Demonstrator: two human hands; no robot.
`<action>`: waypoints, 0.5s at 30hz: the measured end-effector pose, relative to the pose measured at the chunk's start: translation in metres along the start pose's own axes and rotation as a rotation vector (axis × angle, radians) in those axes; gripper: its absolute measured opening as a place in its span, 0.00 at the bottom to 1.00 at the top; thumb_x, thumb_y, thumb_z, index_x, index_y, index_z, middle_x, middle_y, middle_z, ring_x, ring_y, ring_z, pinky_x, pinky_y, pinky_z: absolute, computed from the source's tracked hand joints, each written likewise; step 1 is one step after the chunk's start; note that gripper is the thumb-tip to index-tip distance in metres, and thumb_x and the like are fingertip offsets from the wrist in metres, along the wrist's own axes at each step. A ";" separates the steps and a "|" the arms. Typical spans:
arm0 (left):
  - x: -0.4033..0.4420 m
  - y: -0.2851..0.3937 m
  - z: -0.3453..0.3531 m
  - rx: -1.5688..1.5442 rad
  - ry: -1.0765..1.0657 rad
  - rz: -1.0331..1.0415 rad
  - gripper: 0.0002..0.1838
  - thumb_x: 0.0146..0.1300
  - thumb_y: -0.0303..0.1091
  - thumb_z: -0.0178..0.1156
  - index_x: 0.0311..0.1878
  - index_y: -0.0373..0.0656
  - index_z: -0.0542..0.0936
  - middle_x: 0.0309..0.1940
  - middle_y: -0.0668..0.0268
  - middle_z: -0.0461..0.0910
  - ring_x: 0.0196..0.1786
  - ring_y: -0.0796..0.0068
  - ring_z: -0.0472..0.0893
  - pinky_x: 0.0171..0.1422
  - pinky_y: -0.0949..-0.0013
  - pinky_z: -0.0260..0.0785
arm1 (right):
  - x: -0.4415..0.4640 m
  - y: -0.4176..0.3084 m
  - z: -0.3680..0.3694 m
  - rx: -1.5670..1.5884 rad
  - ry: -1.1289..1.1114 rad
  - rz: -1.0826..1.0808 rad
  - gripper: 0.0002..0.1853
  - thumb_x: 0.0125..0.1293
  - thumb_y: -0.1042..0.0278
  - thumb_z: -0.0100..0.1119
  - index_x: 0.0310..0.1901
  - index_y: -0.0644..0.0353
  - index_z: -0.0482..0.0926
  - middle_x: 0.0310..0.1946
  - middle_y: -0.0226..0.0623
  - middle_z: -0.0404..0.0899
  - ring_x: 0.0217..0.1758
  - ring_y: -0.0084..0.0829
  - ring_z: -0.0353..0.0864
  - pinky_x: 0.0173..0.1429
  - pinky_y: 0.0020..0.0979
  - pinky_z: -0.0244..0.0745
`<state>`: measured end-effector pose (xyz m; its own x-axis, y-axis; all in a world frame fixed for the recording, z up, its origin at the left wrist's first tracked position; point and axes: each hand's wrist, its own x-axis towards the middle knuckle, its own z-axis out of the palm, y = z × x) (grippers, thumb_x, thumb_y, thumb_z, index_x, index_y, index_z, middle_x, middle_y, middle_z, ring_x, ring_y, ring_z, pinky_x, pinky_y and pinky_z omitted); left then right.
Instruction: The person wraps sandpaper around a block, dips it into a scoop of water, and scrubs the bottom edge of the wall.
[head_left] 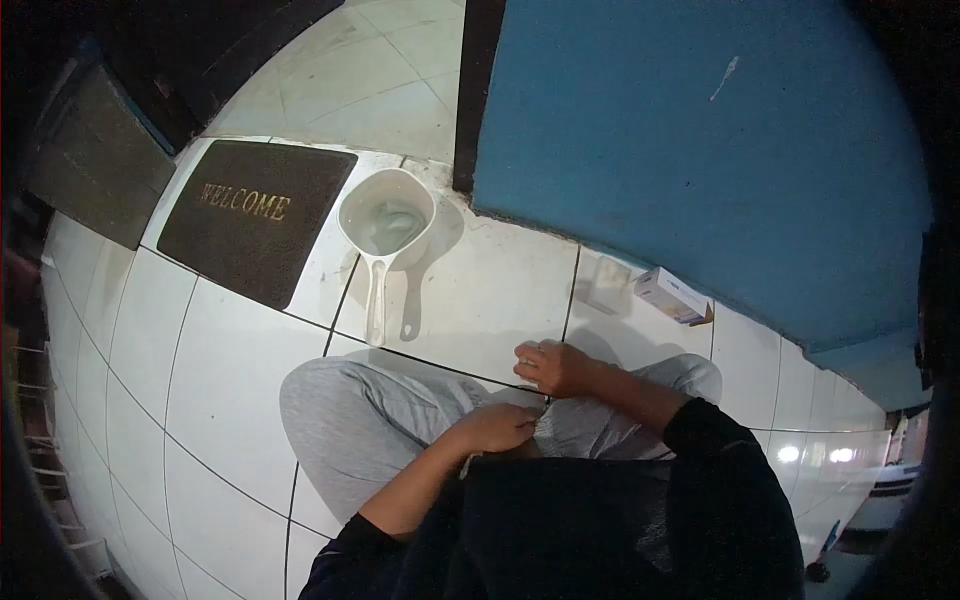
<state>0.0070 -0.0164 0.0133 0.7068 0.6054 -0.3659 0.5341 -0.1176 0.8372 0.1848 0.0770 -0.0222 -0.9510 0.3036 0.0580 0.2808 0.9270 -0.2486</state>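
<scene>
My left hand (497, 428) rests low over my lap, its fingers curled together near the edge of the dark shirt. Just beyond it, my right hand (552, 368) hovers above the grey trousers (340, 410) with fingers bent inward. Whatever either hand may hold is hidden or too small to make out. On the tiles ahead and to the left stands a white water dipper (388, 220) with water in it, its handle pointing toward me. Neither hand touches the dipper.
A dark doormat (245, 220) reading "WELCOME" lies left of the dipper. Near the blue wall (700, 130) on the right sit a small white box (672, 295) and a pale, see-through object (607, 285). White tiles (480, 285) cover the floor.
</scene>
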 end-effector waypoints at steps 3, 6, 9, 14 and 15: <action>0.000 -0.001 0.003 -0.066 0.038 0.004 0.19 0.59 0.39 0.42 0.49 0.41 0.71 0.42 0.50 0.73 0.46 0.52 0.72 0.51 0.58 0.62 | 0.003 0.000 -0.004 0.002 -0.019 0.030 0.19 0.42 0.69 0.56 0.40 0.58 0.70 0.45 0.44 0.66 0.31 0.40 0.73 0.32 0.36 0.72; -0.002 0.002 0.002 -0.055 0.032 -0.004 0.19 0.59 0.39 0.42 0.51 0.41 0.70 0.44 0.51 0.73 0.47 0.52 0.72 0.52 0.59 0.62 | -0.002 -0.004 0.001 -0.110 -0.107 0.096 0.21 0.42 0.68 0.57 0.42 0.58 0.69 0.46 0.44 0.65 0.33 0.40 0.73 0.33 0.37 0.71; -0.003 0.003 -0.001 -0.048 0.017 -0.011 0.20 0.59 0.39 0.42 0.52 0.42 0.70 0.45 0.51 0.73 0.48 0.52 0.72 0.53 0.59 0.62 | -0.003 -0.001 0.006 -0.057 -0.108 -0.008 0.22 0.43 0.69 0.57 0.44 0.57 0.68 0.47 0.44 0.64 0.34 0.40 0.73 0.34 0.36 0.72; -0.001 -0.004 0.009 -0.048 0.085 0.042 0.20 0.56 0.39 0.42 0.50 0.43 0.70 0.40 0.49 0.74 0.44 0.50 0.72 0.49 0.56 0.63 | 0.007 -0.003 -0.007 -0.090 -0.142 0.197 0.21 0.45 0.68 0.55 0.45 0.57 0.67 0.48 0.43 0.63 0.35 0.41 0.73 0.34 0.37 0.72; -0.001 -0.002 0.007 -0.078 0.095 0.018 0.19 0.56 0.39 0.42 0.49 0.42 0.71 0.39 0.49 0.74 0.44 0.50 0.73 0.49 0.57 0.64 | 0.000 -0.002 0.009 -0.040 -0.130 0.240 0.20 0.46 0.67 0.55 0.45 0.55 0.67 0.49 0.40 0.62 0.37 0.41 0.73 0.36 0.38 0.73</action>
<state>0.0084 -0.0226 0.0091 0.6670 0.6761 -0.3131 0.4809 -0.0697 0.8740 0.1832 0.0732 -0.0303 -0.8646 0.4871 -0.1231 0.5024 0.8408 -0.2016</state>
